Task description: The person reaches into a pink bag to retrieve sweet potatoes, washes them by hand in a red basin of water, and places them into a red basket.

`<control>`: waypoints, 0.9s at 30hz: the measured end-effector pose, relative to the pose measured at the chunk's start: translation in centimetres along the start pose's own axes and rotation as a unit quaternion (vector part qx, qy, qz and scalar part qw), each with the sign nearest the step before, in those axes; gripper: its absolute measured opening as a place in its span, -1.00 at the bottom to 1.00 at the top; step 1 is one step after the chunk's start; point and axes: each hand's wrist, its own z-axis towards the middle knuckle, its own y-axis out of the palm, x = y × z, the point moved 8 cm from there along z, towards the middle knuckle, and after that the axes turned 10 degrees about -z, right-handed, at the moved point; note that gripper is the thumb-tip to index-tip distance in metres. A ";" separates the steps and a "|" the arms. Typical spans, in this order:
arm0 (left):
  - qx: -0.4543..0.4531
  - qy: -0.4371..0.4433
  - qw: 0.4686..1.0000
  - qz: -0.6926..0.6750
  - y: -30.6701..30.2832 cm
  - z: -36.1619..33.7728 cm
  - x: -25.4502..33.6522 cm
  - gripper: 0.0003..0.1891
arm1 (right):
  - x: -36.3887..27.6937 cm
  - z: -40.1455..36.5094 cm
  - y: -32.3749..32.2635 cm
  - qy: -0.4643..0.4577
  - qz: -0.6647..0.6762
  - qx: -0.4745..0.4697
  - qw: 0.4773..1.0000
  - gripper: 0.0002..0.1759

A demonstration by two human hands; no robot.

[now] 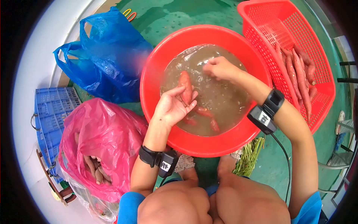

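A large red basin (205, 147) holds murky brown water. Over its left side, my left hand (172, 108) is turned palm up, its fingers closed round a reddish sweet potato (184, 83). More sweet potatoes (214, 124) lie partly under the water just below that hand. My right hand (220, 68) is above the water toward the back, fingers curled together. Whatever those fingers hold, if anything, is hidden. The water near it is rippled and splashing.
A red plastic basket (257, 41) with several long sweet potatoes (300, 72) stands at right. On the left are a blue plastic bag (108, 52), a pink bag (108, 130) with roots inside, and a blue crate (50, 115). Green stems (250, 156) lie by my foot.
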 end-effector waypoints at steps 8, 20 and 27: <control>0.039 0.036 0.998 0.015 -1.0 0.3 0.3 -0.64 | 4.6 1.9 -0.5 0.107 0.041 -0.040 0.993 -0.65; -0.059 0.083 0.993 0.064 1.7 -0.8 -0.2 -0.51 | -6.7 -5.6 2.4 -0.236 0.052 -0.060 0.968 -0.08; -0.124 0.181 0.942 0.255 4.4 -2.5 0.5 -0.47 | -6.2 -5.2 1.7 -0.284 0.120 0.031 0.951 -0.40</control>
